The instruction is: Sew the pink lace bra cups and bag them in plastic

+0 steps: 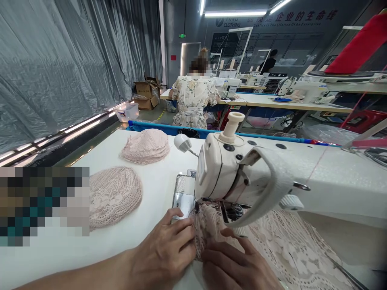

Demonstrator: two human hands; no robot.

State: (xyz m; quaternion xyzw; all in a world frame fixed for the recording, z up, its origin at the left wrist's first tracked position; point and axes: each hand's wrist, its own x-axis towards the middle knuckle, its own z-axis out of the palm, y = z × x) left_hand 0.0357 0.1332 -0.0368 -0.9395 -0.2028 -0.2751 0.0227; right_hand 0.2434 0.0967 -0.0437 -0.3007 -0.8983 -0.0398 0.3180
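A white sewing machine (272, 177) stands on the white table (127, 237) in front of me. Pale pink lace fabric (281, 245) lies under its needle and spreads to the right. My left hand (165, 253) rests flat on the table by the metal needle plate (183, 201), fingers stretched onto the lace's left edge. My right hand (238, 268) lies on the lace just below the presser foot, fingers pressed on the fabric and partly curled.
Two stacks of pink lace pieces sit on the table to the left, one near (113, 195) and one farther back (146, 146). A person in a floral dress (193, 98) stands at another table behind. Cardboard boxes (146, 94) sit by the grey curtain.
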